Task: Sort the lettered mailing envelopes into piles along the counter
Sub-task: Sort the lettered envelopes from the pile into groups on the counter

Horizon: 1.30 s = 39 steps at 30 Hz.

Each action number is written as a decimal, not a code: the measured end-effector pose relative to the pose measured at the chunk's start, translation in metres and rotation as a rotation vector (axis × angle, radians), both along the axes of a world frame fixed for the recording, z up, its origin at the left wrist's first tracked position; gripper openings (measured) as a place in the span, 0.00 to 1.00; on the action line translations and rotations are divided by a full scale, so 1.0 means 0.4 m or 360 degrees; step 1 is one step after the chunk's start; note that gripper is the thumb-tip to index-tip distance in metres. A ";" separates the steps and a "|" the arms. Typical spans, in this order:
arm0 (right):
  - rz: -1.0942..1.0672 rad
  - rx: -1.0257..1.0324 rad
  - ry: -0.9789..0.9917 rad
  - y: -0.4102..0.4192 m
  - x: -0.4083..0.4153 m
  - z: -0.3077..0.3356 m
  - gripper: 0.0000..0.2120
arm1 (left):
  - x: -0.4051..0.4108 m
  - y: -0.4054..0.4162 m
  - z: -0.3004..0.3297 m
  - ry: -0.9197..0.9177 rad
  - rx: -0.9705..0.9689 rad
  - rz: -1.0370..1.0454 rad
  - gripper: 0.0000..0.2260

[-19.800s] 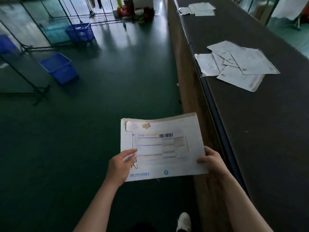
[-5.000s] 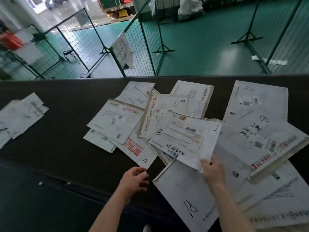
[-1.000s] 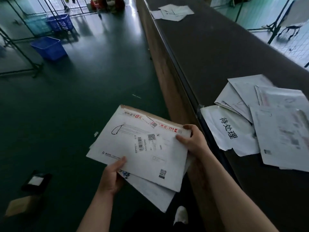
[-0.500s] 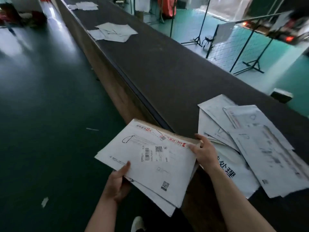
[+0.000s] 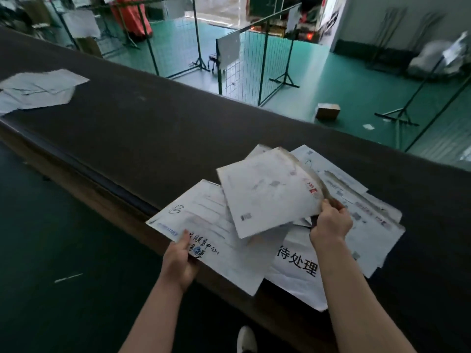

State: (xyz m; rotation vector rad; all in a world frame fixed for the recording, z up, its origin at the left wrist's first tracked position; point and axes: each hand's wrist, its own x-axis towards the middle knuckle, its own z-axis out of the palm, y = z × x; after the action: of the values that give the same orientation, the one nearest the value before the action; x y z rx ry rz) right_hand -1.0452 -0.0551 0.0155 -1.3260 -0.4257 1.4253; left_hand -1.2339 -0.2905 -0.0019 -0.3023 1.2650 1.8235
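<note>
My right hand grips the lower right corner of a white mailing envelope and holds it tilted above a pile of envelopes on the dark counter. My left hand holds a second white envelope, marked with a handwritten B, by its near left edge over the counter's front edge. Under both lies a white sheet with large black characters. A second pile of envelopes lies far left on the counter.
Green wire fence panels on stands line the green floor beyond the counter. A small cardboard box sits on that floor. The dark floor runs along the near side of the counter, with my shoe at the bottom.
I have turned to face the counter. The two envelopes, stacked in both hands before, are now apart: my right hand has carried the top one over the pile, my left keeps the B one.
</note>
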 end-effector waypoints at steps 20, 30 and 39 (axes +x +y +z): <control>0.0253 -0.0066 0.0379 0.233 -0.231 -0.101 0.13 | -0.236 0.036 -0.031 0.0030 -0.0140 0.0074 0.11; 0.0957 -0.0580 -0.0359 -0.109 -0.656 -0.199 0.12 | -0.592 -0.177 -0.015 0.0053 -0.0046 0.0170 0.10; 0.2019 -0.0364 -0.0424 -0.538 -1.323 -0.118 0.18 | -0.987 -0.639 -0.024 0.0038 0.0125 0.0827 0.14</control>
State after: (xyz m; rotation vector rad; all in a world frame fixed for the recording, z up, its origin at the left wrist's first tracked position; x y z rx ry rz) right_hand -1.5745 -0.2702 -0.0315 -1.4765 -1.4959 2.3497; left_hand -1.6285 -0.5462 -0.0116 -0.6114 1.1998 2.3114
